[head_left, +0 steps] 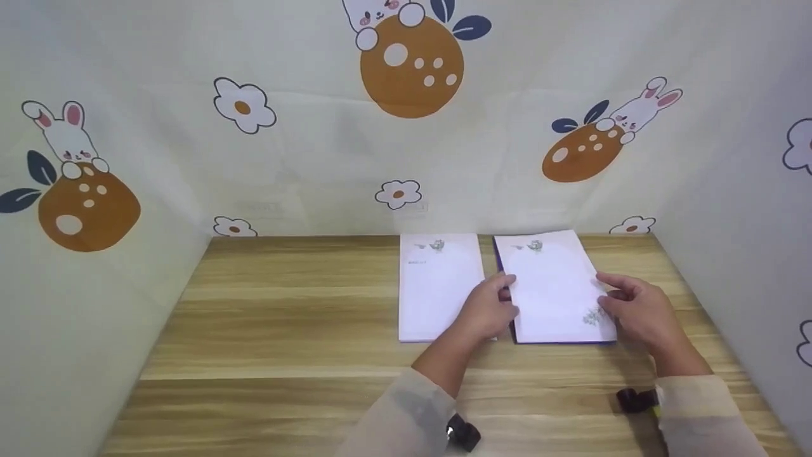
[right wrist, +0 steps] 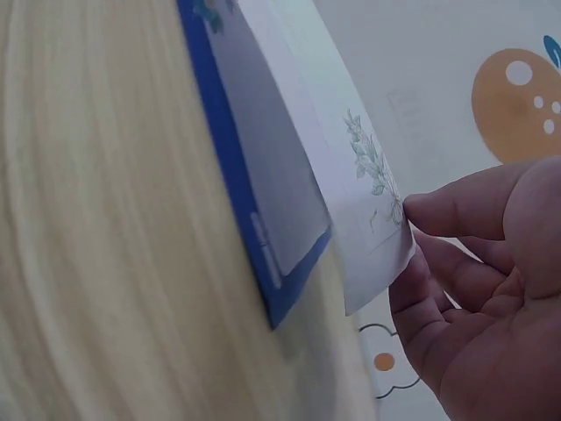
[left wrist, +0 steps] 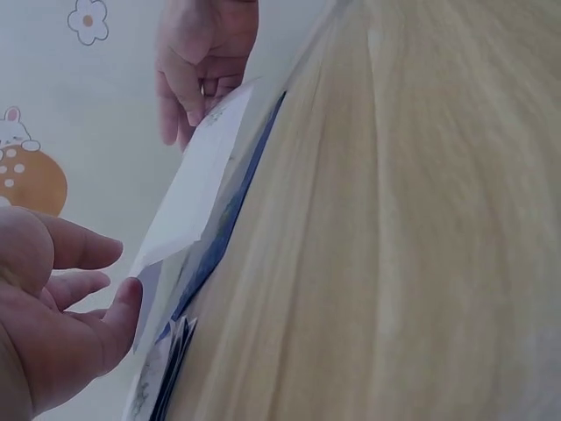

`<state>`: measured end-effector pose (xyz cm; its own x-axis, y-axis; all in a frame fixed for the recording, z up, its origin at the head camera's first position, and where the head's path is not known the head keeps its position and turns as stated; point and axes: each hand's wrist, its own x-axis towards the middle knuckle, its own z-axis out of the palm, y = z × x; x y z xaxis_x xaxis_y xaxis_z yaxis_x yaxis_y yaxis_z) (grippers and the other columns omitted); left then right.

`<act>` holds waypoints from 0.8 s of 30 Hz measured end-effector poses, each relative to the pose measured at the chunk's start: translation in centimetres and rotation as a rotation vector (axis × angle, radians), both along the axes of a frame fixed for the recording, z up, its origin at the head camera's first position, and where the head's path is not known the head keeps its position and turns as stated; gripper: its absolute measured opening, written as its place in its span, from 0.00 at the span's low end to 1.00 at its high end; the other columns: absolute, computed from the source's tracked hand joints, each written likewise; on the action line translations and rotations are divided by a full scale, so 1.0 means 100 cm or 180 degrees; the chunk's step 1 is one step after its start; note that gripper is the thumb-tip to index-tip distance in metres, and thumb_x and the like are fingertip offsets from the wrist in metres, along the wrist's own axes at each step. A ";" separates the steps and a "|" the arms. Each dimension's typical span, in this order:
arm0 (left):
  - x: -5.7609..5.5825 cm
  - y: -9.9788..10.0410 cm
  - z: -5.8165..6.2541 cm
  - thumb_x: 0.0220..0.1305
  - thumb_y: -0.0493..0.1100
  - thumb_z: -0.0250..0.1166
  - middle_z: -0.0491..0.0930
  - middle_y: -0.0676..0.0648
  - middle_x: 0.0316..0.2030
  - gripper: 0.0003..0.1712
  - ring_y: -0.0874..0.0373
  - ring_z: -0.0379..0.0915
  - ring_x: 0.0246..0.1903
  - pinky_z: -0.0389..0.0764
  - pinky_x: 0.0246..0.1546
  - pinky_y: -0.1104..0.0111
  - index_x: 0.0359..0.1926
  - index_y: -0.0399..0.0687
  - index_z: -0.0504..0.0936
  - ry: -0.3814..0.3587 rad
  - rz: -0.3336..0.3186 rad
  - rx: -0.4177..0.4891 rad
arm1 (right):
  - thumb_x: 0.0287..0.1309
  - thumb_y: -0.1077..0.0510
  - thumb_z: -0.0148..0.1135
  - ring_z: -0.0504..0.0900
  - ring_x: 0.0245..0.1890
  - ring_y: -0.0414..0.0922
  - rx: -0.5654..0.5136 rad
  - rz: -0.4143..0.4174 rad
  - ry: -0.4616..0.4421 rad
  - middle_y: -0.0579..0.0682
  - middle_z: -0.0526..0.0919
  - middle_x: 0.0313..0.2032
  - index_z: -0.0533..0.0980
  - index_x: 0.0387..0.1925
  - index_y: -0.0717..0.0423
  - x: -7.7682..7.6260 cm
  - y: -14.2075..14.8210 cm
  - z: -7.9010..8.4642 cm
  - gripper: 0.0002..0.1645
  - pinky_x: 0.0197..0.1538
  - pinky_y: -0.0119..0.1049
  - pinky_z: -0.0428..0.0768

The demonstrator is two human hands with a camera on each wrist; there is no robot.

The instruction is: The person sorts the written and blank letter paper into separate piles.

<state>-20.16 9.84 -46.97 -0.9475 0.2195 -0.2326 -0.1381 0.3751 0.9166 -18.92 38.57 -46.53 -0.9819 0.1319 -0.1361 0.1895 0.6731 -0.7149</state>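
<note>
A white sheet of paper (head_left: 555,285) with printed green sprigs is held up by its two long edges. My right hand (head_left: 647,311) pinches its right edge near the lower corner, as the right wrist view shows. At the left edge, my left hand (head_left: 485,308) holds the paper with thumb and fingertips. Under the raised sheet lies a flat blue-backed piece (right wrist: 232,149) with a paler panel on top, apart from the sheet. A white pad or booklet (head_left: 438,292) with a similar print lies just left, partly behind my left hand.
The wooden tabletop (head_left: 273,330) extends to the left and front. A pale cloth (head_left: 317,158) printed with rabbits, oranges and flowers hangs behind and along both sides. Black wrist-worn devices (head_left: 634,400) show near the sleeves.
</note>
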 end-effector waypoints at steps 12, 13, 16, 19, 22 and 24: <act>0.002 0.000 -0.005 0.69 0.36 0.68 0.80 0.45 0.70 0.34 0.49 0.73 0.74 0.77 0.75 0.59 0.75 0.55 0.76 -0.0015 -0.0223 -0.0125 | 0.75 0.45 0.64 0.75 0.73 0.58 -0.0118 0.0106 -0.0114 0.64 0.78 0.72 0.73 0.74 0.60 -0.003 0.004 -0.012 0.36 0.55 0.20 0.72; 0.002 0.000 -0.005 0.69 0.36 0.68 0.79 0.44 0.71 0.34 0.49 0.73 0.75 0.76 0.75 0.58 0.75 0.54 0.76 0.0009 -0.0231 -0.0133 | 0.75 0.43 0.63 0.75 0.72 0.58 -0.0108 0.0104 -0.0120 0.64 0.78 0.72 0.74 0.73 0.60 -0.002 0.004 -0.011 0.36 0.55 0.21 0.73; 0.002 -0.001 -0.003 0.69 0.37 0.68 0.78 0.44 0.72 0.34 0.47 0.78 0.71 0.80 0.72 0.56 0.75 0.55 0.76 0.0045 -0.0238 -0.0120 | 0.76 0.40 0.61 0.77 0.70 0.59 -0.0011 0.0101 -0.0119 0.65 0.79 0.70 0.74 0.73 0.61 -0.002 0.004 -0.009 0.37 0.53 0.23 0.75; 0.002 -0.004 -0.002 0.71 0.39 0.68 0.76 0.46 0.74 0.35 0.47 0.83 0.64 0.83 0.67 0.57 0.76 0.59 0.74 0.0063 -0.0209 -0.0082 | 0.76 0.38 0.59 0.79 0.68 0.60 0.0077 0.0069 -0.0123 0.67 0.80 0.69 0.74 0.73 0.61 -0.001 0.000 -0.006 0.38 0.52 0.25 0.76; 0.001 -0.010 -0.001 0.73 0.41 0.65 0.74 0.46 0.76 0.35 0.47 0.81 0.65 0.81 0.70 0.55 0.79 0.59 0.71 0.0188 -0.0156 -0.0043 | 0.76 0.38 0.59 0.79 0.66 0.59 0.0046 0.0042 -0.0144 0.67 0.81 0.67 0.73 0.74 0.58 -0.002 -0.009 -0.003 0.38 0.54 0.31 0.77; 0.000 -0.018 -0.003 0.74 0.42 0.63 0.72 0.46 0.77 0.36 0.48 0.76 0.71 0.76 0.75 0.55 0.80 0.57 0.69 0.0368 -0.0136 -0.0109 | 0.75 0.37 0.60 0.80 0.65 0.59 0.0055 0.0103 -0.0094 0.65 0.82 0.66 0.74 0.74 0.56 -0.005 -0.017 -0.001 0.38 0.58 0.38 0.79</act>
